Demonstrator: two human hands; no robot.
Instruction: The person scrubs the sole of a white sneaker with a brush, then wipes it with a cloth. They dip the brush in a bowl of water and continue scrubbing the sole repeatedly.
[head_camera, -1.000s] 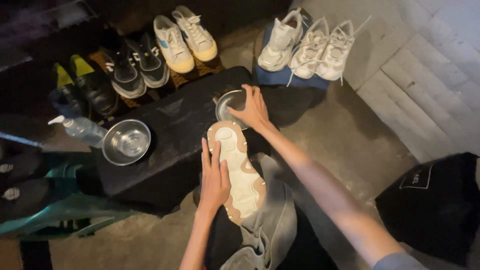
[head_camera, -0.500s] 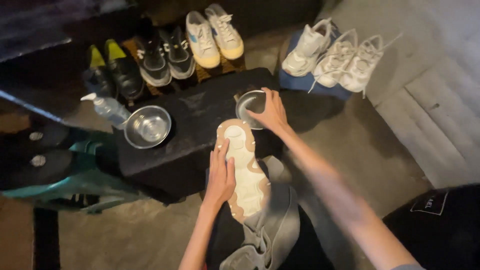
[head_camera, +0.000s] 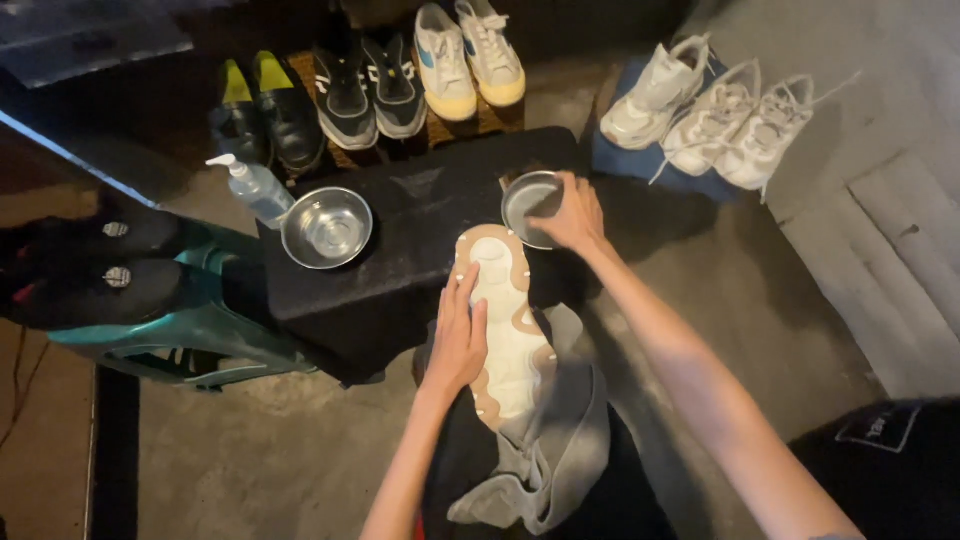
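Change: view slid left since a moment ago; hands kept their places, so work is unchanged
Left hand: fingers flat on upturned shoe sole, centre frame
Right hand: fingers curled on small metal bowl; contents unclear
Second bowl: on black tabletop; seems empty

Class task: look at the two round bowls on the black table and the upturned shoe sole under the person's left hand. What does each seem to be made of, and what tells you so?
Both round silver bowls, left and right, look like polished metal, probably steel: they show bright reflections and thin rims. The cream and tan shoe sole looks like matt moulded rubber or foam, without shine; which one cannot be told.
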